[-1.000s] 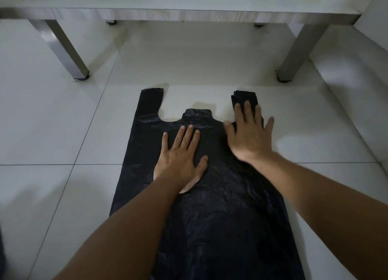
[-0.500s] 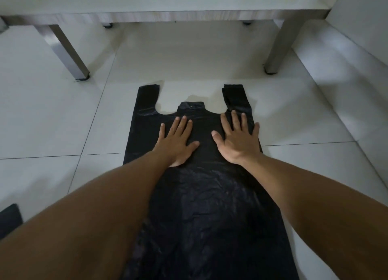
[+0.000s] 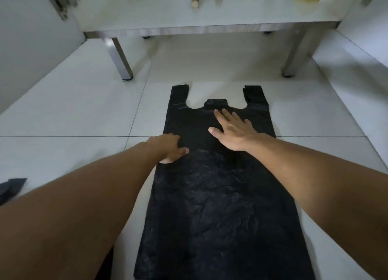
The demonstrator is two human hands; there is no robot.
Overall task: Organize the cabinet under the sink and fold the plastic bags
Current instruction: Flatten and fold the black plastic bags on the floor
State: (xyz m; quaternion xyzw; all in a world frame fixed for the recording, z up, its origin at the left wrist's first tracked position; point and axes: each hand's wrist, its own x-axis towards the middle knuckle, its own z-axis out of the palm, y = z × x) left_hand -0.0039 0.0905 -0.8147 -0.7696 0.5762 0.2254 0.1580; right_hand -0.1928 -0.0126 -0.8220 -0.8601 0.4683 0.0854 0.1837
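Black plastic bag [image 3: 218, 185] is laid flat on the floor tiles [image 3: 73, 111], unfolded, right hand [image 3: 233, 130] pressed flat on it with fingers straight, left hand [image 3: 168, 149] curled at its left edge; folding judged barely started, cabinet not seen.

We see two bare forearms, no sleeves reaching them (nothing worn at either wrist), ending in bare hands: the left hand [image 3: 170, 147] and the right hand [image 3: 233, 130], no rings that we can make out.
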